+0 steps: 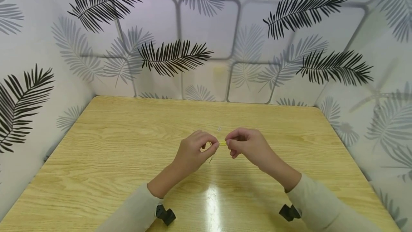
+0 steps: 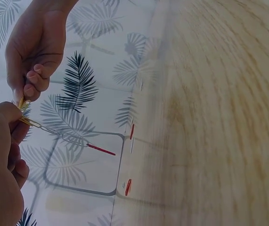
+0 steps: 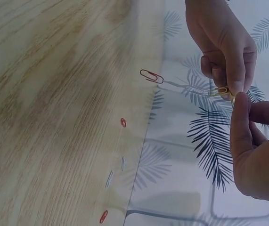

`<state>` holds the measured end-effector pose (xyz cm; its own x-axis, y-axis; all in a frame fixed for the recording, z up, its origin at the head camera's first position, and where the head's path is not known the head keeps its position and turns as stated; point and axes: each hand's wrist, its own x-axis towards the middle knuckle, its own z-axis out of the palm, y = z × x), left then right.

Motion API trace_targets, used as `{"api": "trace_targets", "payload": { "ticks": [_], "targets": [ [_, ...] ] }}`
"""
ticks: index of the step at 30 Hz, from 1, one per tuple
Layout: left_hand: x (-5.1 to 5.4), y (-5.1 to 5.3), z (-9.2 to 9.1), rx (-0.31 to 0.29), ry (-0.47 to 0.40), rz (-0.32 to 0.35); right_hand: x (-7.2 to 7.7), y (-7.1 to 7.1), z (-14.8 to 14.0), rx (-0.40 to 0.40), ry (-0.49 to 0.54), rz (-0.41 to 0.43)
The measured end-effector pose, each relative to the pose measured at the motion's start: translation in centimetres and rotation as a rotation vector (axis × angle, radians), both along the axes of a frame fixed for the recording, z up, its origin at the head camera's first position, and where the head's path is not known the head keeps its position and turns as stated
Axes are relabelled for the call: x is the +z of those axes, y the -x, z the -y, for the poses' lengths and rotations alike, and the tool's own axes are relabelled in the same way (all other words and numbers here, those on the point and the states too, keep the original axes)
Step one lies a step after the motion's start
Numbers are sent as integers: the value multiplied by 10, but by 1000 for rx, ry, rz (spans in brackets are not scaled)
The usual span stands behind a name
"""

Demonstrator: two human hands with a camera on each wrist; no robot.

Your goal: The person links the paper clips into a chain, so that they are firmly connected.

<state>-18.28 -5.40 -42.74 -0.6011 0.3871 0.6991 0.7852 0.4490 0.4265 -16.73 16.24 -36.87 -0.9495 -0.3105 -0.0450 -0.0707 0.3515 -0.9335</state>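
Note:
Both hands meet above the table, fingertips almost touching. My left hand point(image 1: 197, 149) pinches a yellow paper clip point(image 2: 29, 122) between thumb and forefinger. That clip is one end of a short chain hanging from the left fingertips: pale paper clips point(image 2: 73, 138) come after it, and a red paper clip point(image 3: 151, 76) forms the far end. My right hand point(image 1: 249, 146) pinches another yellow paper clip point(image 2: 21, 101), which lies against the left fingertips. Whether the two yellow clips are linked is hidden by the fingers.
Several loose clips lie on the wooden table point(image 1: 128, 135) beyond the hands, among them a red clip point(image 3: 123, 122), a pale clip point(image 3: 109, 179) and another red clip point(image 3: 103, 216). Leaf-patterned sheeting point(image 1: 206, 28) stands behind the table's far edge and along its sides.

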Motion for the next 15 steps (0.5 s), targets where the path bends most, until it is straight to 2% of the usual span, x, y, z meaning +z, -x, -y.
{"api": "trace_targets", "payload": {
  "ticks": [9, 15],
  "targets": [
    [2, -1, 0, -5, -6, -30, 1, -3, 4, -14, 8, 11],
    [2, 0, 0, -2, -23, -15, 4, -3, 4, -30, 14, 9]
  ]
}}
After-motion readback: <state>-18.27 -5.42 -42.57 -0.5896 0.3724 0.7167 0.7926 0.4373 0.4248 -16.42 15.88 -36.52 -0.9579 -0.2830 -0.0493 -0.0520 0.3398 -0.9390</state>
